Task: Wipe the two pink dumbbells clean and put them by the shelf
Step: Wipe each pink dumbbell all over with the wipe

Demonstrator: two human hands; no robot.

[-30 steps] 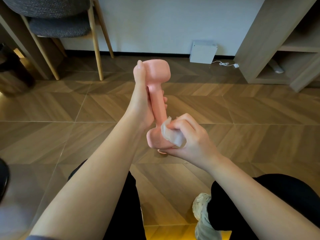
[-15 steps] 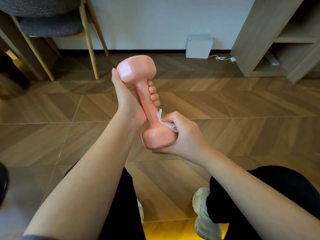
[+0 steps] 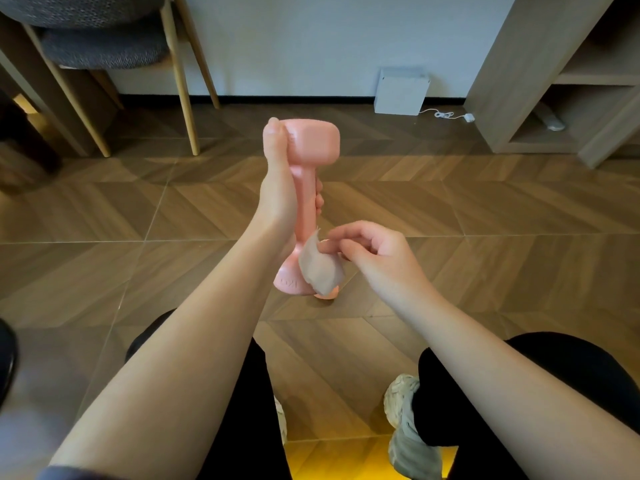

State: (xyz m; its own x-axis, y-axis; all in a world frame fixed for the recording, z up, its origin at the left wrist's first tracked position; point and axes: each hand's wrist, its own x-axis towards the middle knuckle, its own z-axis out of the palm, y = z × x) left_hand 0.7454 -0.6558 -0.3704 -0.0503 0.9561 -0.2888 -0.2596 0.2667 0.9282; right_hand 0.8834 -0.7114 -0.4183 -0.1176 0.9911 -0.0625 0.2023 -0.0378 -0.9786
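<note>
We look down at a wood-look floor (image 3: 450, 209) laid in a herringbone pattern, crossed by thin tile seams, running back to a pale wall with a dark baseboard. Taking the pink dumbbell (image 3: 306, 188) at the middle of the head view as our landmark: beyond it and to the right, a small white box (image 3: 400, 91) stands against the wall with a white cable (image 3: 446, 115) trailing from it toward the open wooden shelf (image 3: 554, 98), which fills the far right corner. Beyond the dumbbell to the left stands a chair (image 3: 104, 53) with a grey cushion and light wooden legs.

Our left hand (image 3: 280, 199) is wrapped closed around the dumbbell's handle, holding it nearly upright above the floor, thumb lying up against the top head. Our right hand (image 3: 374, 251), just right of the lower head, is loosely curled, with thumb and fingertips pinching a pale wipe (image 3: 320, 268) that drapes over that lower head. Below the dumbbell we see our dark trousers (image 3: 571, 375) and a pale sneaker (image 3: 405, 424). We see only one dumbbell.
</note>
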